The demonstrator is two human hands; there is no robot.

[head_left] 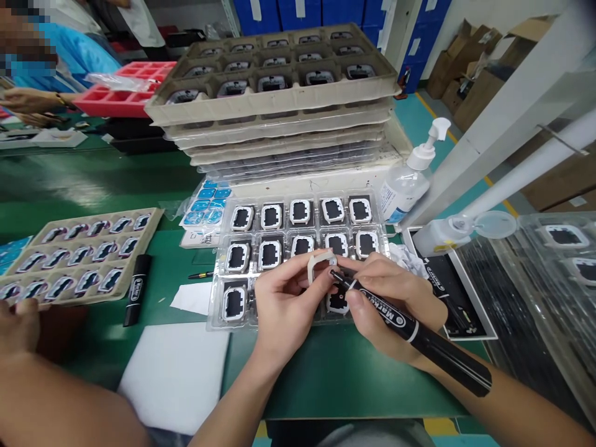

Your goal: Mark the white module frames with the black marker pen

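Observation:
My left hand (pixel 284 298) pinches a small white square frame part (pixel 321 264) and holds it above a clear blister tray (pixel 216 310). That tray holds several more white frames with black centres. My right hand (pixel 386 298) grips a black marker (pixel 410 329), and its tip touches the frame's right side. Both hands hover over the tray's near row, above the green table mat (pixel 344 372).
A stack of beige trays (pixel 279 93) rises behind. A pump bottle (pixel 410 180) stands to the right, a beige tray of parts (pixel 79 254) and a second marker (pixel 135 288) to the left, white paper (pixel 177 372) in front. Another person's arm (pixel 41 379) is at lower left; someone in blue sits far left.

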